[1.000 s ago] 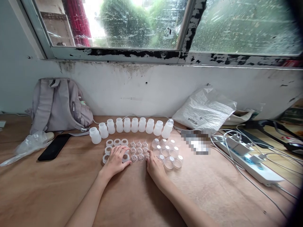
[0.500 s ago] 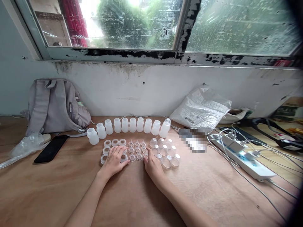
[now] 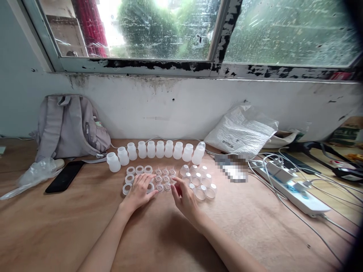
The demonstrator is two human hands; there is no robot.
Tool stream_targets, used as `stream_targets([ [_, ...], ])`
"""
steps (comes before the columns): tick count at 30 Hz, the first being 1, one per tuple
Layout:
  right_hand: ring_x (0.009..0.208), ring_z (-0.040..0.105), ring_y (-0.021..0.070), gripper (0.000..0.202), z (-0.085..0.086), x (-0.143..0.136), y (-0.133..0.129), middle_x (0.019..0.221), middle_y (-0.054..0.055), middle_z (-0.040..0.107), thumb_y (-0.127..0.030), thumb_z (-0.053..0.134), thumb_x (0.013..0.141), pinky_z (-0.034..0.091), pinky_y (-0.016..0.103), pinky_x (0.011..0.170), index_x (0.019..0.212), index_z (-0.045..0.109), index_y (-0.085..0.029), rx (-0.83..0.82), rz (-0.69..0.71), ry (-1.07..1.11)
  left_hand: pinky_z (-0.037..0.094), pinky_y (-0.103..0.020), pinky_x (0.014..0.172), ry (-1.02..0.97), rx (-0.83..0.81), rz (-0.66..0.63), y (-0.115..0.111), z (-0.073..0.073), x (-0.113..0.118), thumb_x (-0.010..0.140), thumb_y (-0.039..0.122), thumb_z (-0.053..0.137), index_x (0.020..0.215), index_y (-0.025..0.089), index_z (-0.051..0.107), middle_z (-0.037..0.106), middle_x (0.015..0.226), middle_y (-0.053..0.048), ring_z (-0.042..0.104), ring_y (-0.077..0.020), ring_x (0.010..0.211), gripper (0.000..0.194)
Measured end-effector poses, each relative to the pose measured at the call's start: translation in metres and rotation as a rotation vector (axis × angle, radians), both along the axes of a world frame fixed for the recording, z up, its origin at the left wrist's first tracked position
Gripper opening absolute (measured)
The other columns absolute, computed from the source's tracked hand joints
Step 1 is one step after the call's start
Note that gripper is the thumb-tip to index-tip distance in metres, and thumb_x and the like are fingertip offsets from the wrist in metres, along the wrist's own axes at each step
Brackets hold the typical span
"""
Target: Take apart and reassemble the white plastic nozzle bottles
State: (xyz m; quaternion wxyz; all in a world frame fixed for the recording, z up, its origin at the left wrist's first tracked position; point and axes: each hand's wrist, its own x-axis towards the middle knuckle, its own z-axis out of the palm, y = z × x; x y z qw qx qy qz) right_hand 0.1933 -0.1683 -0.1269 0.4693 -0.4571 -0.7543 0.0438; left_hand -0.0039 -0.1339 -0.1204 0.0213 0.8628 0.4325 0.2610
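Note:
My left hand lies with fingers stretched over the white screw rings, hiding some of them. Hovering by the small clear nipples is my right hand, its thumb and index finger apart and nothing visible between them. To its right stand rows of clear dome caps, partly covered by the hand. Behind these, several frosted baby bottles form an arc with open tops. The bottle at the right end wears a clear cap.
A black phone, a clear plastic bag and a grey backpack are at the left. On the right are a silver mailing bag, a blurred patch and a white power strip with tangled cables.
My right hand has lifted a little, its thumb and index finger now showing more clearly apart. My left hand stays over the rings. The view has shifted slightly.

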Motion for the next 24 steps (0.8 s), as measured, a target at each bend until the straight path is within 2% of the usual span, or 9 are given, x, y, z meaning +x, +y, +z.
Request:
stream_targets([
  [4, 0.063, 0.053, 0.0132, 0.02, 0.027, 0.019, 0.016, 0.074, 0.003, 0.055, -0.017, 0.042, 0.083, 0.044, 0.025, 0.057, 0.102, 0.046, -0.019, 0.193, -0.021, 0.001, 0.032, -0.039, 0.092, 0.0, -0.003, -0.014, 0.0, 0.0, 0.002, 0.076, 0.033, 0.055, 0.117, 0.022, 0.042, 0.053, 0.111, -0.006, 0.045, -0.0215, 0.106, 0.045],
  [8, 0.084, 0.052, 0.0202, 0.023, 0.064, 0.056, 0.058, 0.091, 0.009, 0.053, -0.024, 0.045, 0.08, 0.044, 0.035, 0.072, 0.101, 0.049, -0.018, 0.238, -0.315, 0.045, 0.033, -0.039, 0.091, -0.019, 0.004, -0.034, -0.002, 0.001, 0.004, 0.076, 0.031, 0.054, 0.113, 0.021, 0.044, 0.054, 0.109, -0.006, 0.046, -0.0213, 0.104, 0.04],
  [10, 0.095, 0.048, 0.0231, 0.03, 0.074, 0.077, 0.086, 0.101, 0.011, 0.049, -0.025, 0.045, 0.077, 0.041, 0.039, 0.08, 0.105, 0.049, -0.017, 0.175, -0.47, 0.111, 0.034, -0.04, 0.09, -0.035, 0.016, -0.044, -0.003, 0.002, 0.005, 0.076, 0.03, 0.054, 0.112, 0.021, 0.045, 0.054, 0.107, -0.006, 0.047, -0.0213, 0.103, 0.038],
  [12, 0.103, 0.043, 0.0271, 0.044, 0.077, 0.095, 0.112, 0.109, 0.014, 0.046, -0.028, 0.05, 0.071, 0.036, 0.043, 0.084, 0.113, 0.044, -0.016, 0.032, -0.6, 0.137, 0.035, -0.04, 0.089, -0.049, 0.029, -0.057, -0.005, 0.003, 0.006, 0.077, 0.029, 0.053, 0.112, 0.021, 0.045, 0.055, 0.106, -0.006, 0.048, -0.0213, 0.102, 0.037],
  [15, 0.096, 0.048, 0.0279, 0.048, 0.069, 0.114, 0.136, 0.104, 0.014, 0.05, -0.031, 0.052, 0.066, 0.036, 0.042, 0.081, 0.111, 0.045, -0.016, -0.241, -0.62, 0.134, 0.037, -0.039, 0.088, -0.068, 0.045, -0.068, -0.006, 0.004, 0.007, 0.077, 0.027, 0.052, 0.112, 0.021, 0.045, 0.055, 0.105, -0.006, 0.048, -0.021, 0.102, 0.036],
  [17, 0.083, 0.052, 0.0248, 0.042, 0.062, 0.12, 0.138, 0.091, 0.011, 0.056, -0.032, 0.051, 0.067, 0.039, 0.038, 0.075, 0.106, 0.047, -0.017, -0.352, -0.549, 0.138, 0.039, -0.039, 0.087, -0.087, 0.068, -0.072, -0.006, 0.004, 0.008, 0.077, 0.025, 0.052, 0.112, 0.021, 0.046, 0.055, 0.105, -0.006, 0.048, -0.0212, 0.102, 0.036],
  [19, 0.077, 0.052, 0.0237, 0.038, 0.061, 0.121, 0.13, 0.083, 0.008, 0.057, -0.033, 0.05, 0.068, 0.039, 0.038, 0.072, 0.103, 0.047, -0.018, -0.303, -0.557, 0.125, 0.04, -0.039, 0.085, -0.111, 0.112, -0.085, -0.006, 0.004, 0.009, 0.078, 0.023, 0.051, 0.111, 0.02, 0.047, 0.056, 0.104, -0.007, 0.049, -0.0215, 0.1, 0.033],
  [22, 0.081, 0.05, 0.0241, 0.036, 0.071, 0.11, 0.105, 0.086, 0.008, 0.055, -0.037, 0.05, 0.071, 0.039, 0.04, 0.073, 0.102, 0.047, -0.019, -0.011, -0.639, 0.087, 0.042, -0.037, 0.083, -0.158, 0.221, -0.137, -0.009, 0.004, 0.012, 0.079, 0.019, 0.047, 0.105, 0.019, 0.05, 0.058, 0.096, -0.006, 0.052, -0.02, 0.094, 0.026],
  [24, 0.078, 0.05, 0.0211, 0.036, 0.081, 0.095, 0.082, 0.087, 0.007, 0.053, -0.039, 0.053, 0.072, 0.041, 0.037, 0.071, 0.101, 0.047, -0.019, 0.176, -0.539, 0.09, 0.043, -0.035, 0.082, -0.193, 0.312, -0.162, -0.015, 0.005, 0.016, 0.079, 0.017, 0.047, 0.104, 0.019, 0.05, 0.059, 0.093, -0.006, 0.054, -0.0187, 0.091, 0.025],
])
